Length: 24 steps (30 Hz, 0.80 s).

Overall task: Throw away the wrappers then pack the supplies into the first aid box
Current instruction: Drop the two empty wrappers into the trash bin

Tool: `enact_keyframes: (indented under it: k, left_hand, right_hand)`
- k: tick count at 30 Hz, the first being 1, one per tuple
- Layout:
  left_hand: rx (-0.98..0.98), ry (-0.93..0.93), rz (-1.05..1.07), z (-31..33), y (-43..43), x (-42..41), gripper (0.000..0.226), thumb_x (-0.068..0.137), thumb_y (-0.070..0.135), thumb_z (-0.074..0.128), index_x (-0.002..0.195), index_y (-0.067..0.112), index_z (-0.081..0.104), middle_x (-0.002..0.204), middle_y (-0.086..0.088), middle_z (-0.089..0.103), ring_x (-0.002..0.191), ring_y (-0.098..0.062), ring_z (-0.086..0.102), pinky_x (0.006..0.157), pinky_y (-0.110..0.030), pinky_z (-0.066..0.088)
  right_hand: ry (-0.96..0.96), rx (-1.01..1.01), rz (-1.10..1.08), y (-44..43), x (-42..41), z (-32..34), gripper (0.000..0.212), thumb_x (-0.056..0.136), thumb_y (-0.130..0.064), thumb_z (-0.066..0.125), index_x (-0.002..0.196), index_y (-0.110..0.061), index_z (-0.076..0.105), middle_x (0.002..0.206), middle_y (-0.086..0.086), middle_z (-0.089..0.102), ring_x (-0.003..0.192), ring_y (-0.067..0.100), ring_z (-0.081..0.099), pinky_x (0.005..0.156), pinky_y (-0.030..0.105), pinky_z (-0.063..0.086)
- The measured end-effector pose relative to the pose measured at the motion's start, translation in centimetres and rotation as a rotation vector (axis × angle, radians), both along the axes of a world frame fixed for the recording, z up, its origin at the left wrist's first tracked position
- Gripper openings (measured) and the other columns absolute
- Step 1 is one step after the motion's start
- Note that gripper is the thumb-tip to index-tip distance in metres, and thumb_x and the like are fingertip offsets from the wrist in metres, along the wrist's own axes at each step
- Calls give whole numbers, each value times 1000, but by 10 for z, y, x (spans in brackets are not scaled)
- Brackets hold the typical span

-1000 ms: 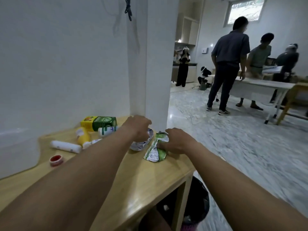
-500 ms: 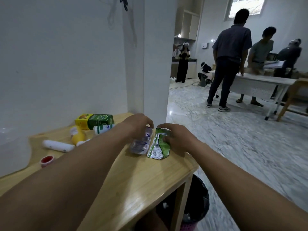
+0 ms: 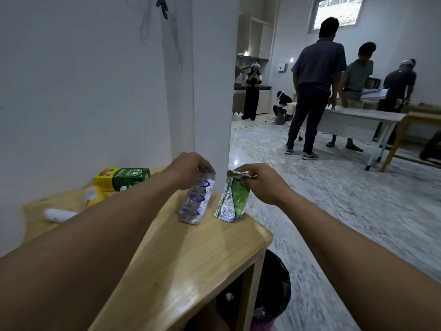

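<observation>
At frame centre, the left hand (image 3: pixel 189 170) pinches the top of a purple-and-white wrapper (image 3: pixel 196 202) and the right hand (image 3: pixel 261 181) a green-and-white wrapper (image 3: pixel 231 199), both hanging to the wooden table (image 3: pixel 181 259) above a black bin (image 3: pixel 274 290) at lower centre.

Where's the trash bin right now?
Head view, bottom centre-right: the black bin stands on the floor below the wooden table's right corner.

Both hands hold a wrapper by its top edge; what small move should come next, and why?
Probably carry both to the black bin below the wooden table: the left hand pinches the purple-ringed wrapper, the right hand the green-and-silver wrapper.
</observation>
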<state>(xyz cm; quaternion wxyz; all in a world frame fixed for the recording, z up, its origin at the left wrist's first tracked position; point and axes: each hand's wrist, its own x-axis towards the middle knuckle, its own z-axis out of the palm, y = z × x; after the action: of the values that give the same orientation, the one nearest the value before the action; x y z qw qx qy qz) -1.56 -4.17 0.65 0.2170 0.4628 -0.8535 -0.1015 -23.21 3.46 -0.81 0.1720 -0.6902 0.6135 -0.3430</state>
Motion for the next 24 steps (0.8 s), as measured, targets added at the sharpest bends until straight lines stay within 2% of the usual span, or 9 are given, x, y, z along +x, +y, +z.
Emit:
enact_keyframes:
  k: [3, 7, 10, 12, 14, 17, 18, 21, 24]
  left_hand:
    - [-10, 61, -24, 7, -1, -8, 34, 86, -1, 62, 103, 24, 77, 106, -1, 74, 91, -14, 64, 78, -25, 48]
    - [-36, 115, -46, 17, -6, -21, 28, 90, 4, 61, 105, 22, 77, 106, -2, 74, 90, -16, 63, 76, -26, 46]
    - [-46, 157, -59, 24, -15, -33, 25, 91, 10, 63, 106, 24, 76, 107, -2, 74, 86, -12, 61, 73, -24, 44]
    - [-51, 187, -71, 29, -21, -42, 26, 91, 9, 63, 109, 24, 75, 110, -2, 73, 85, -10, 61, 72, -22, 43]
    - [-61, 206, -89, 34, -28, -52, 27, 92, 8, 62, 111, 24, 74, 113, -2, 72, 84, -9, 60, 70, -19, 42]
    - [-70, 204, -103, 39, -42, -69, 27, 92, 10, 62, 111, 24, 74, 115, -3, 71, 83, -8, 58, 61, -9, 36]
    - [-69, 202, -106, 40, -48, -74, 26, 92, 11, 62, 111, 24, 74, 115, -3, 71, 82, -7, 57, 59, -7, 35]
    - [-58, 192, -121, 40, -65, -93, 24, 92, 13, 64, 109, 24, 75, 114, -3, 72, 81, -6, 57, 59, -7, 35]
    - [-40, 170, -142, 31, -83, -115, 24, 92, 12, 64, 108, 24, 76, 112, -3, 72, 78, -5, 57, 59, -7, 36]
  right_hand:
    - [-26, -32, -35, -2, -11, 11, 24, 94, -10, 60, 109, -25, 73, 82, -5, 63, 66, 9, 53, 59, 25, 39]
    - [-59, -63, -64, -7, -25, 22, 23, 93, -12, 61, 106, -26, 73, 95, 6, 71, 84, 27, 65, 69, 32, 46]
    - [-92, -89, -91, -12, -37, 29, 26, 95, -12, 60, 113, -26, 71, 96, 7, 71, 87, 25, 66, 70, 29, 48]
    - [-112, -98, -104, -16, -46, 32, 29, 97, -12, 57, 120, -27, 68, 98, 7, 70, 88, 23, 66, 69, 26, 48]
    - [-114, -105, -113, -22, -56, 33, 33, 98, -12, 54, 122, -30, 67, 102, 7, 68, 90, 25, 66, 69, 29, 50]
    - [-98, -118, -126, -33, -73, 30, 37, 99, -9, 50, 122, -33, 65, 118, 5, 66, 97, 26, 65, 81, 39, 54]
    - [-91, -121, -130, -37, -78, 28, 39, 99, -6, 48, 123, -33, 65, 125, 4, 64, 100, 24, 64, 83, 38, 54]
    - [-64, -105, -155, -48, -95, 17, 45, 99, -2, 43, 126, -31, 64, 135, 1, 60, 103, 16, 57, 77, 24, 51]
    - [-57, -63, -191, -62, -113, -4, 48, 98, -1, 42, 127, -32, 64, 138, 2, 58, 111, 19, 57, 77, 27, 49]
